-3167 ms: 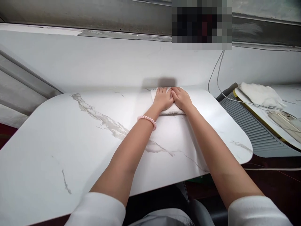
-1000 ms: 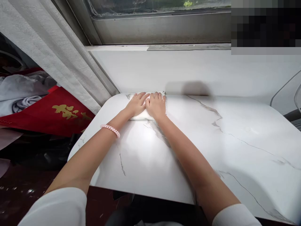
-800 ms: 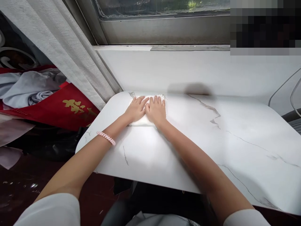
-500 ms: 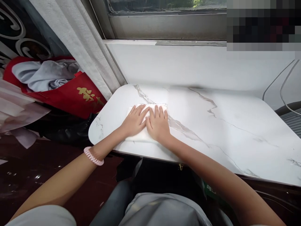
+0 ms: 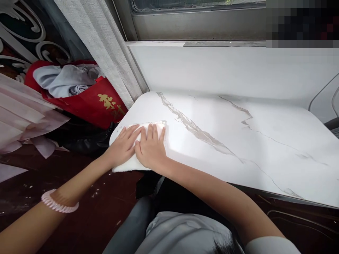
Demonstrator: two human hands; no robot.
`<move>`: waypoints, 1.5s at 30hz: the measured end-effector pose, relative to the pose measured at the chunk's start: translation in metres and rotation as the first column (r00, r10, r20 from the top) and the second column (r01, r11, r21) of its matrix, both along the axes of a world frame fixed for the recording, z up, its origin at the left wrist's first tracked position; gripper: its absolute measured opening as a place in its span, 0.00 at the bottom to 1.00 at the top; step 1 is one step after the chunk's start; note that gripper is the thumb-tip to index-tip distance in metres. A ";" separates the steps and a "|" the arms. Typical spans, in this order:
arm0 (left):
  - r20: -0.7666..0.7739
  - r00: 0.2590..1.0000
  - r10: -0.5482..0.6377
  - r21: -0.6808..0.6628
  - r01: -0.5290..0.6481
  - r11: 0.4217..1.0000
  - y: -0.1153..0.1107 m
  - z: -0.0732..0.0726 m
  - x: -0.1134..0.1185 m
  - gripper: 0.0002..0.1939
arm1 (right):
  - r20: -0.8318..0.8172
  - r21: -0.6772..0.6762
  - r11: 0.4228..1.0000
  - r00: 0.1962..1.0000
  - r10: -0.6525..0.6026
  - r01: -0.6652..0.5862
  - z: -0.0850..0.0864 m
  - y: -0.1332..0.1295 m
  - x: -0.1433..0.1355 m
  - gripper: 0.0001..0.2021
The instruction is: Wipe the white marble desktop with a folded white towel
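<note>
Hanging at the far left, a pale pink fabric (image 5: 26, 113) falls in folds above the dark red floor (image 5: 90, 211). A pink coiled band (image 5: 59, 204) circles the person's left forearm (image 5: 87, 180). Next comes a red bag (image 5: 90, 110) with gold lettering (image 5: 106, 101), grey clothing (image 5: 66, 78) bunched in its open top, and then a grey curtain (image 5: 103, 46) slanting down to the far left corner of the table (image 5: 193, 150). On the left end of that white, grey-veined top lies a white cloth (image 5: 129, 165), its near side at the front edge. The left hand (image 5: 122, 146) rests palm down on it, opened flat with fingers slightly apart. The right hand (image 5: 152, 148) lies just beside, likewise flattened and spread, its thumb against the left hand; both cover the cloth without gripping it. Behind the table, a white wall (image 5: 225, 70) rises to a window frame (image 5: 198, 26). Farthest right, a thin cable (image 5: 321, 87) curves down the wall.
</note>
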State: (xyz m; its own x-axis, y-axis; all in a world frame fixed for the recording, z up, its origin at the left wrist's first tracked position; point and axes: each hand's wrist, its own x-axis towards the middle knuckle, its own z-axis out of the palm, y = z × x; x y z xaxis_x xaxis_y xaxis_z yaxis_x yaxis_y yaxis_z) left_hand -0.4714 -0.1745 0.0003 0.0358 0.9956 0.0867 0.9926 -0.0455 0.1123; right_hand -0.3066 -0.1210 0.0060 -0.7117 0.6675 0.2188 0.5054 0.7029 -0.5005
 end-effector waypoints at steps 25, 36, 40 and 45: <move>0.043 0.999 0.002 0.038 -0.003 0.999 0.259 -0.001 -0.016 0.28 | 0.029 0.061 0.974 0.975 -0.220 0.218 -0.020 0.245 -0.041 0.27; 0.036 0.998 0.043 0.050 -0.045 0.998 0.204 0.000 0.039 0.28 | 0.110 0.078 0.971 0.967 -0.232 0.224 -0.010 0.190 0.009 0.27; 0.023 0.999 0.045 0.062 -0.046 0.997 0.165 0.002 0.075 0.28 | 0.126 0.117 0.967 0.962 -0.241 0.227 -0.008 0.151 0.043 0.27; -0.001 0.998 0.058 0.083 -0.058 0.995 0.109 0.002 0.127 0.28 | 0.144 0.143 0.966 0.961 -0.236 0.216 -0.009 0.098 0.095 0.27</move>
